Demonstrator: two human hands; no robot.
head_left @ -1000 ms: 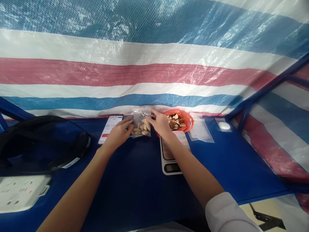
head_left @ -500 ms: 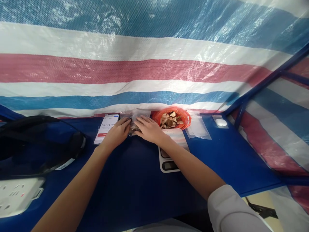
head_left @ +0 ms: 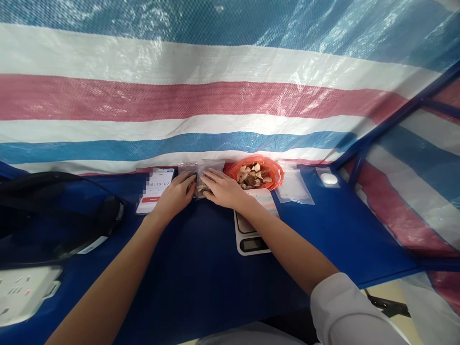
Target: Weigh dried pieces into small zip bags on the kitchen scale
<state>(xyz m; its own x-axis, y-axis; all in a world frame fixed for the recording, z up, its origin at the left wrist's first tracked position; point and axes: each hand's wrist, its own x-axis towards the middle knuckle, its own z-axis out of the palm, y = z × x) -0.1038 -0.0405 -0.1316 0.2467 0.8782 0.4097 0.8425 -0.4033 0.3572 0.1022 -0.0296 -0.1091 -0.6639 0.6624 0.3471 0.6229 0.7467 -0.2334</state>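
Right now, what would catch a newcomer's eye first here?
Probably the red, white and blue striped sheet filling the background. Next, the bright red bag of pale and brown pieces, just behind the scale. To its left, the left hand and right hand lie over clear packets.

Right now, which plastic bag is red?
The open red bag behind the scale, just right of the right hand, brownish pieces showing. The pouches under it and the left hand, and the flat bags further right, are clear.
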